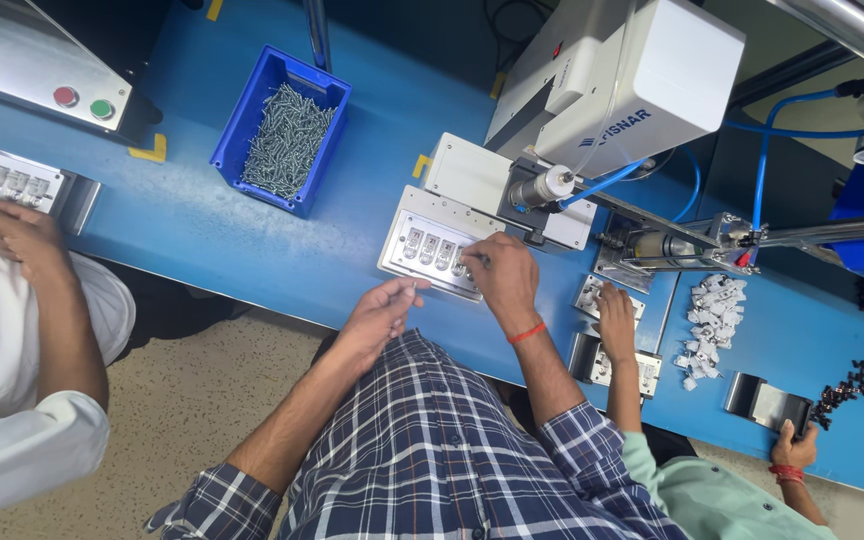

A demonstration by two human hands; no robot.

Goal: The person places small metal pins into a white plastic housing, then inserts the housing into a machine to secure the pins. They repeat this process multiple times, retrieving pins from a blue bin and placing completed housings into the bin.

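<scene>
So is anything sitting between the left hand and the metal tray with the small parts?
Nothing visible. The left hand hovers at the near edge of the tray, pinching something too small to identify, with only bare blue bench between them. The right hand rests on the tray's right end, beside that path, not across it.

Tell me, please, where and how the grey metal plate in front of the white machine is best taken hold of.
Probably its bare left end, approached from the left: the metal plate lies flat, small parts fill its middle, the right hand covers its right end, and the white machine crowds its far side.
</scene>
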